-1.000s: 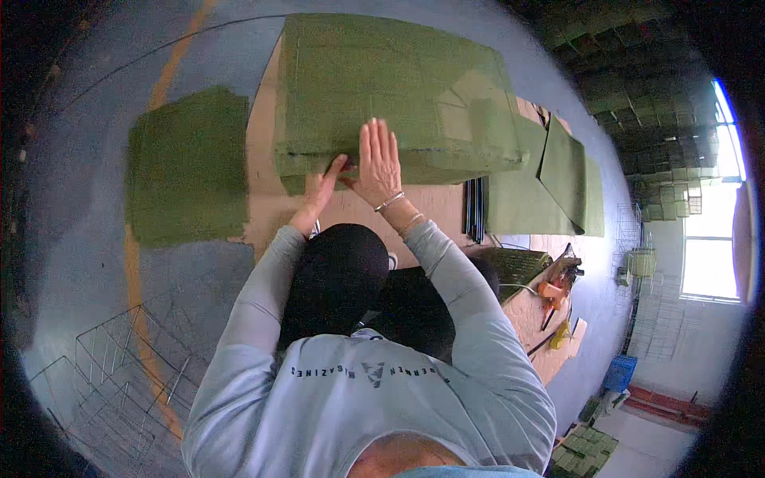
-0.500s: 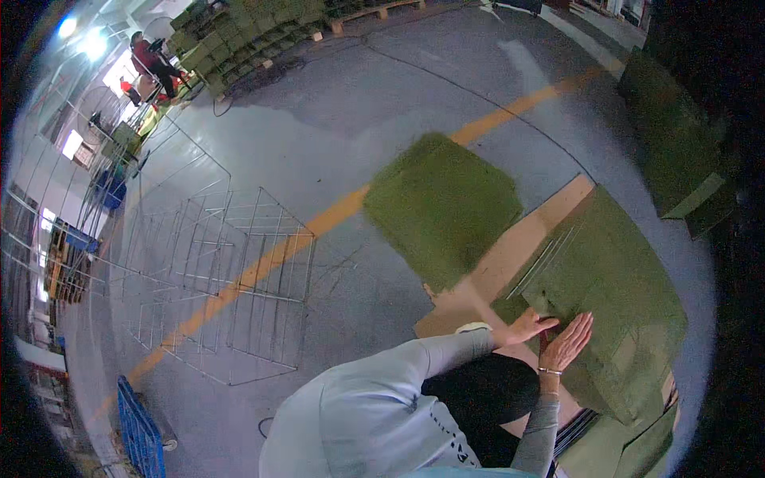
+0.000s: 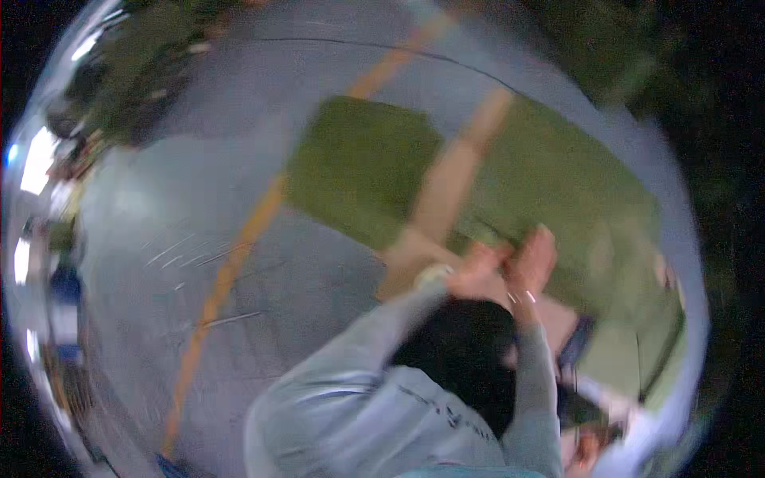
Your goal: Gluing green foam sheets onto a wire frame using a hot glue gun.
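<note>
Motion blurs the whole view. My left hand (image 3: pixel 478 269) and my right hand (image 3: pixel 532 261) are close together, at the near-left edge of a large green fabric sheet (image 3: pixel 582 191). The right hand's fingers look stretched out, pointing away from me. The left hand's fingers are too smeared to read, and I cannot tell whether anything is between the hands. Beneath the sheet's left edge, tan cardboard (image 3: pixel 452 191) shows as a long strip. A second green fabric piece (image 3: pixel 362 167) lies flat on the floor, left of the cardboard.
A yellow floor line (image 3: pixel 223 279) runs past on the left, with faint thin metal wires (image 3: pixel 187 253) near it. A dark cable (image 3: pixel 382 46) crosses the floor at the back. More green material (image 3: pixel 629 362) lies at the near right, and blurred dark stacks (image 3: pixel 143 72) stand far left.
The view has swung to the right and blurred, so the floor pieces sit further left. Both hands remain close together by the sheet's edge, and the left fingers are now less distinct.
</note>
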{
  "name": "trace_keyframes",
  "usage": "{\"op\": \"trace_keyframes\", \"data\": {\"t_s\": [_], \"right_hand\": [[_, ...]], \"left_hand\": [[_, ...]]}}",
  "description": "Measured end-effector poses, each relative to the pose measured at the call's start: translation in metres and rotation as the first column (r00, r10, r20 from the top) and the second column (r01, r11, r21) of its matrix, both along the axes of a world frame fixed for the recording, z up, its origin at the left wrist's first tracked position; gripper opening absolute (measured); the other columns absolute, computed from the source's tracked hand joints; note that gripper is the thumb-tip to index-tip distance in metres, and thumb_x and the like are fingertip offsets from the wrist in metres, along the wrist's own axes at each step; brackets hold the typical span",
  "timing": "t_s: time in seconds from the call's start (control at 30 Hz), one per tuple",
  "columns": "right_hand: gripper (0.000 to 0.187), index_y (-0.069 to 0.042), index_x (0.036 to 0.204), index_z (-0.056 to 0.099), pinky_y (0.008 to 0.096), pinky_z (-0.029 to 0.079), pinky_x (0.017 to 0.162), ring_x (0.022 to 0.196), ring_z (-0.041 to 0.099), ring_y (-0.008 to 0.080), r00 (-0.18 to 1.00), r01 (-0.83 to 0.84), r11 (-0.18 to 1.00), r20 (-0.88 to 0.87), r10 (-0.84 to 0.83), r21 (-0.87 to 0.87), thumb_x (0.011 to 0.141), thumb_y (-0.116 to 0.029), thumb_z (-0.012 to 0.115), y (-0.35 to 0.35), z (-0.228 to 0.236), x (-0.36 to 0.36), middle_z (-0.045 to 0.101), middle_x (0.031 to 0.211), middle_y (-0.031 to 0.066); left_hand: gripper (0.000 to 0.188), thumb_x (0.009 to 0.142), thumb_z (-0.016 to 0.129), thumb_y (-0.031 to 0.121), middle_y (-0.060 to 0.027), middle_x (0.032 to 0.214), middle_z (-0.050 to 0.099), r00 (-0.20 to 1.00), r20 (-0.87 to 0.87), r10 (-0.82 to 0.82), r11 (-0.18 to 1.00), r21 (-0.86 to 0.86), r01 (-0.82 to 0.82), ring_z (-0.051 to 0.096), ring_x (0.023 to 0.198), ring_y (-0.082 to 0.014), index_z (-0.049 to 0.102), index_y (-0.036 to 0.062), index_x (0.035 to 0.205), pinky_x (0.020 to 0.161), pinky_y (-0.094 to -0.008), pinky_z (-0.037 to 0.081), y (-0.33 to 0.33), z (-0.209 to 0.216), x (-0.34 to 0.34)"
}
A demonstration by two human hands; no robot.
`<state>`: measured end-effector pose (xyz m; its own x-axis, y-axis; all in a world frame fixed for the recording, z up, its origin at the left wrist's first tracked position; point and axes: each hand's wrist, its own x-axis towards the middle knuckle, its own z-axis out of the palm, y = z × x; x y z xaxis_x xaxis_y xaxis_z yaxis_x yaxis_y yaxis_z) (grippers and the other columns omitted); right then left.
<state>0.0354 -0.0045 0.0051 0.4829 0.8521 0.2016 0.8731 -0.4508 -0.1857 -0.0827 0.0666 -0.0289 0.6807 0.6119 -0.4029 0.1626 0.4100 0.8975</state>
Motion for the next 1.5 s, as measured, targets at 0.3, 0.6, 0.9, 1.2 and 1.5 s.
{"op": "trace_keyframes", "data": {"t_s": [0.3,0.6,0.9,1.2,1.5], "right_hand": [[0.1,0.007,0.143,0.026,0.0483,0.017,0.117,0.143,0.02,0.035,0.969,-0.183,0.981,0.181,0.167,0.072,0.07,-0.04,0.076,-0.009,0.009,-0.014,0.023,0.152,0.023],[0.067,0.005,0.142,0.032,0.0471,0.023,0.115,0.141,0.028,0.0333,0.952,-0.178,0.979,0.268,0.145,0.101,0.083,-0.02,0.054,-0.003,-0.008,-0.017,0.029,0.151,0.0202],[0.071,0.005,0.142,0.031,0.0486,0.024,0.114,0.141,0.028,0.035,0.947,-0.178,0.978,0.291,0.138,0.114,0.082,-0.023,0.057,-0.001,-0.012,-0.017,0.029,0.151,0.0208],[0.066,0.006,0.142,0.03,0.0466,0.022,0.115,0.142,0.026,0.0328,0.949,-0.273,0.958,0.188,0.254,0.083,0.084,-0.015,0.054,0.007,0.011,-0.032,0.028,0.151,0.0214],[0.059,0.003,0.141,0.034,0.0464,0.027,0.113,0.14,0.03,0.0324,0.925,-0.229,0.97,0.328,0.192,0.08,0.087,-0.019,0.048,0.014,-0.01,-0.028,0.032,0.15,0.0185]], "left_hand": [[0.061,0.09,0.057,0.055,-0.007,0.077,0.065,0.952,0.257,0.169,0.962,0.165,-0.216,0.057,0.073,-0.0172,0.071,-0.0037,0.082,0.068,-0.0364,0.047,0.008,0.003,-0.002],[0.053,0.089,0.063,0.048,-0.0081,0.092,0.07,0.958,0.227,0.176,0.873,0.413,-0.258,0.055,0.079,-0.0179,0.067,-0.0051,0.097,0.078,-0.0348,0.046,0.013,0.004,-0.012],[0.055,0.089,0.062,0.047,-0.0168,0.078,0.067,0.969,0.156,0.191,0.851,0.467,-0.242,0.055,0.068,-0.0182,0.065,-0.0076,0.089,0.07,-0.0363,0.047,0.016,-0.002,-0.012],[0.05,0.091,0.062,0.047,-0.0077,0.089,0.069,0.921,0.331,0.204,0.922,0.251,-0.295,0.056,0.075,-0.0156,0.068,-0.0028,0.099,0.073,-0.0343,0.045,0.01,0.007,-0.019],[0.045,0.092,0.064,0.036,0.0039,0.065,0.051,0.966,0.13,0.222,0.924,0.287,-0.251,0.042,0.064,-0.0072,0.058,-0.0018,0.069,0.055,-0.0278,0.036,0.026,-0.025,-0.032]]}}
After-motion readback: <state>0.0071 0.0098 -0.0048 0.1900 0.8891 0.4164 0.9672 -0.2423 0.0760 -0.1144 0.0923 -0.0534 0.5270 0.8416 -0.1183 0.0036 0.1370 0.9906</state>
